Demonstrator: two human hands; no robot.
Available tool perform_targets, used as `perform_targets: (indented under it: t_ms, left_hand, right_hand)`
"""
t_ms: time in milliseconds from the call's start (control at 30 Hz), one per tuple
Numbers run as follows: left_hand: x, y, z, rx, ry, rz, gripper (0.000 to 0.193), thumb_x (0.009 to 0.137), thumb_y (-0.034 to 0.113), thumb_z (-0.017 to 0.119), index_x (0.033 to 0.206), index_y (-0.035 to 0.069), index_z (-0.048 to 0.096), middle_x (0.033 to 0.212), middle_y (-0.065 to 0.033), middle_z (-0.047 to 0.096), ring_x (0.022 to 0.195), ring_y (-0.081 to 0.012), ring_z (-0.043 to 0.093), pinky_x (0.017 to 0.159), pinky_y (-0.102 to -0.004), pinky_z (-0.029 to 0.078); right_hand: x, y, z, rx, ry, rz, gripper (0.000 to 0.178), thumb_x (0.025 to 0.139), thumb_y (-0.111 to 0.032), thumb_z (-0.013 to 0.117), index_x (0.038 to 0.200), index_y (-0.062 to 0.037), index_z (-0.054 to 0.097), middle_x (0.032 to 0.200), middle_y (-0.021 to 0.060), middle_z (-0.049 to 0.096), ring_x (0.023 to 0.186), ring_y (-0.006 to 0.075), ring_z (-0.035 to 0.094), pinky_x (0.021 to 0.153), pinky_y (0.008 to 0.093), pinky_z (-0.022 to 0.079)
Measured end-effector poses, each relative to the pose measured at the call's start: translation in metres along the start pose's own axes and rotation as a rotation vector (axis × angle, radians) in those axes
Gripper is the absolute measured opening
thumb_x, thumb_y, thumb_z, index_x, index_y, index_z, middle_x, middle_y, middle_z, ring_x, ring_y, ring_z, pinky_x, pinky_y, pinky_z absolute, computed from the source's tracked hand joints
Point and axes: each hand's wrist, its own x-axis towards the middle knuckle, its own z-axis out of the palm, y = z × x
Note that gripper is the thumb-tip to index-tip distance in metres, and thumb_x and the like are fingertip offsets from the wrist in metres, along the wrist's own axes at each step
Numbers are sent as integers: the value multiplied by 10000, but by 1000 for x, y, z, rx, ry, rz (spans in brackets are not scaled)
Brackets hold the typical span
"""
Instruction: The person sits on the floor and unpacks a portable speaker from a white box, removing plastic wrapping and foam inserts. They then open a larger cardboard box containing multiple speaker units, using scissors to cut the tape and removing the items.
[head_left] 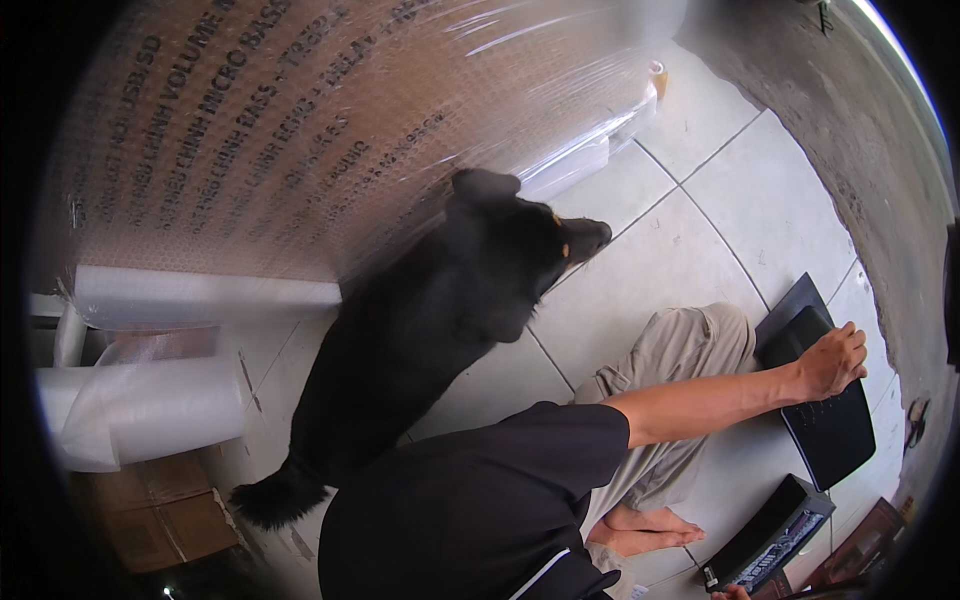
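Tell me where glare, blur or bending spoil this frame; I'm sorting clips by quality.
Head view: white glare streaks the plastic wrap on the big carton; the black dog looks slightly smeared; the floor tile lines bend toward the dark rim; the right hand on the black case is fairly sharp.

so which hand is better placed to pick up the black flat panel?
Right, likely. The right hand rests on the black panel, arm stretched to it; grip unclear. The left hand is out of view.
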Motion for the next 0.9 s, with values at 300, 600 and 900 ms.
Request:
perform_targets:
  t_ms: [300,600,900]
  left_hand:
    - [3,4,-7,-4,51,29,173,838,117,721,777,-15,627,881,-135,582,876,-290,562,765,-394,497]
    - [4,7,-14,-37,35,30,186,871,112,708,786,6,582,845,-103,525,813,-266,504,737,-379,475]
    - [1,12,-21,-27,22,56,204,883,123,711,788,32,555,817,-83,488,780,-256,481,701,-374,444]
  right_hand:
    - [46,2,27,-502,250,-312,153,694,5,731,827,18,657,717,-12,525,612,71,454,537,233,355]
    - [73,-44,88,-445,146,-489,208,702,19,725,816,-18,555,814,21,475,757,137,535,679,266,409]
    - [110,-42,108,149,-108,-482,385,695,87,715,1011,-18,520,928,49,486,804,164,609,747,278,506]
